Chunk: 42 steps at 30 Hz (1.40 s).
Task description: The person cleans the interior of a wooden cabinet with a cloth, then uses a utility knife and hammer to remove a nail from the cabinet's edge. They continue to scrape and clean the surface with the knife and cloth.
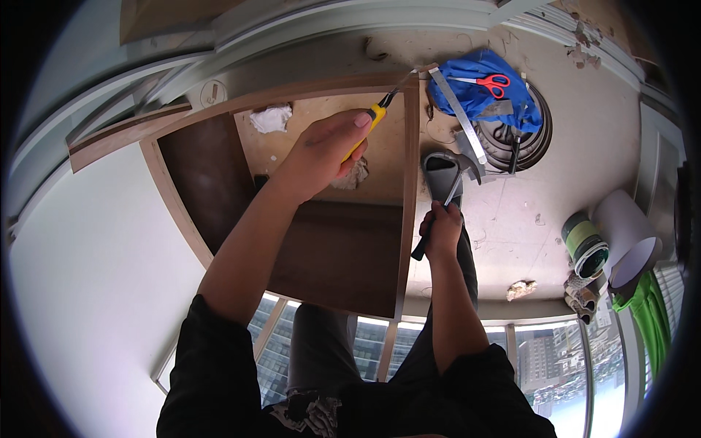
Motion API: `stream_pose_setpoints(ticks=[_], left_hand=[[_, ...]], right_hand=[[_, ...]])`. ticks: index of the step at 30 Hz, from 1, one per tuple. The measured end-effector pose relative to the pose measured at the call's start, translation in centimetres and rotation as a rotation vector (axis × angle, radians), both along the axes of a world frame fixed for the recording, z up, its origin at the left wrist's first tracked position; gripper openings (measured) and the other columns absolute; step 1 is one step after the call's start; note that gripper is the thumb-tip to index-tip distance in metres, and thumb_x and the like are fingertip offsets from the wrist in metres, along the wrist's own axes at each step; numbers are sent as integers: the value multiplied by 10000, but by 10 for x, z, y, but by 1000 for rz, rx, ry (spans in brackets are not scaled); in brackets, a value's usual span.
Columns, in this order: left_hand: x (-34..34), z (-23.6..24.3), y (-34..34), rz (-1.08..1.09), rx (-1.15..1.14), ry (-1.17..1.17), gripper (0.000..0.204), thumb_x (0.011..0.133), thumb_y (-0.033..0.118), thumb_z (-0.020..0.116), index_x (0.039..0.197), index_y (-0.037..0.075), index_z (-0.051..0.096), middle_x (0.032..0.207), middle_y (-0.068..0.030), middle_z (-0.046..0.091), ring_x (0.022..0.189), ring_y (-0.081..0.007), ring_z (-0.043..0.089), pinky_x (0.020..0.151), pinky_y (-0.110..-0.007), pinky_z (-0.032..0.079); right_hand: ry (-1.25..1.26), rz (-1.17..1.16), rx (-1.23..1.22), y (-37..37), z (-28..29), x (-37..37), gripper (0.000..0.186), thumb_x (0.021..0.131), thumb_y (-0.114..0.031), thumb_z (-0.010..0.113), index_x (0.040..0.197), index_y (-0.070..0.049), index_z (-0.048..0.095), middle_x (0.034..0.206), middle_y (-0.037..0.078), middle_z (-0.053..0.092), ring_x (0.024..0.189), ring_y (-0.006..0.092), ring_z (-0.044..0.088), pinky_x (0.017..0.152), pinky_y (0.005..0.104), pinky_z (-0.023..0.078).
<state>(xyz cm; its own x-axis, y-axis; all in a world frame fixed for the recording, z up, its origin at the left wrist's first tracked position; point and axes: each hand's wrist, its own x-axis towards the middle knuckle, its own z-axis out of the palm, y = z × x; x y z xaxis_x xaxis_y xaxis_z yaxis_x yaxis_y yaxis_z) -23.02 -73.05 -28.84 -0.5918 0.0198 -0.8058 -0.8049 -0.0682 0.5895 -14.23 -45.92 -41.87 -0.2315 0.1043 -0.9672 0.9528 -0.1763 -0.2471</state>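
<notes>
My left hand (321,153) is closed on a yellow-and-black handled tool (377,112); its thin metal end points at the top right corner of an open brown wooden box frame (410,146). My right hand (442,232) grips a claw hammer (456,182) with a black handle and metal head, held just right of the frame over my shoe (438,168). A metal ruler (460,113) lies slanting beside that corner. White crumpled material (270,118) shows inside the frame.
Red scissors (495,86) lie on blue cloth (478,66) over coiled dark material (540,142). At right are a green can (584,241), white roll (621,226), shoes (580,296) and green cloth (646,314). A loose board (124,131) lies upper left; windows (540,358) show along the bottom.
</notes>
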Motion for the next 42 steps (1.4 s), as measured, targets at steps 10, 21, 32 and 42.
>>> stream_pose_setpoints(ticks=[10,21,32,42], left_hand=[[2,-12,2,-11,-14,41,607,1076,525,436,1385,24,583,790,29,480,597,-46,397,556,-203,358],[0,-19,0,14,5,42,538,1091,466,444,1364,29,598,766,36,476,600,-45,384,560,-204,353],[1,-20,-3,-10,-2,58,544,1091,465,443,1365,18,590,772,34,479,604,-48,379,565,-203,348],[0,-14,1,-14,-47,45,455,1052,542,493,965,108,599,748,51,458,666,-50,405,620,-226,386]], right_hand=[[-8,-3,-12,0,0,-3,64,978,-111,577,972,-59,540,636,41,513,437,152,482,391,300,380],[-10,33,-23,-1,2,-4,92,979,-124,579,959,-49,529,635,50,517,442,160,486,403,310,390],[-10,30,-41,0,0,-4,97,984,-129,573,952,-52,523,639,51,519,439,161,486,404,311,392],[-25,34,-49,0,-1,-5,96,988,-126,569,964,-48,517,645,54,521,452,161,486,409,310,384]])
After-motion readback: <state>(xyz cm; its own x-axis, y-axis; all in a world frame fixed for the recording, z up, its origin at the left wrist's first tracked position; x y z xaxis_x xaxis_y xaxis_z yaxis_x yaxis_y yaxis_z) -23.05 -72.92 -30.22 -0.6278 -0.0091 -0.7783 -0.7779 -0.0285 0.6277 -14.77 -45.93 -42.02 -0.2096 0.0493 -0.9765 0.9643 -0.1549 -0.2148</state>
